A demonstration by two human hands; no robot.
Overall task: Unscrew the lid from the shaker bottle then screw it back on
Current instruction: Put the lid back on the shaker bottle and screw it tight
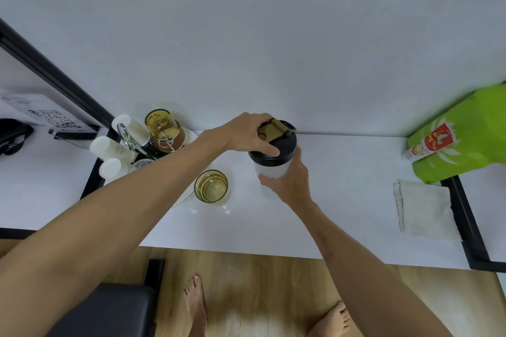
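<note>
A shaker bottle [269, 171] with a frosted white body stands upright on the white table [342, 200], near the wall. Its lid [284, 149] is black with a gold flip cap and sits on top of the bottle. My left hand [246, 134] comes over from the left and grips the lid from above, thumb on its front rim. My right hand [290, 180] wraps around the bottle's body just below the lid, hiding its right side.
An amber glass [211, 186] stands just left of the bottle. Further left are white cups [115, 145], a second amber glass [163, 126] and metal utensils. A green bag [462, 137] and a folded cloth [424, 208] lie at the right. A black stool [109, 309] stands below.
</note>
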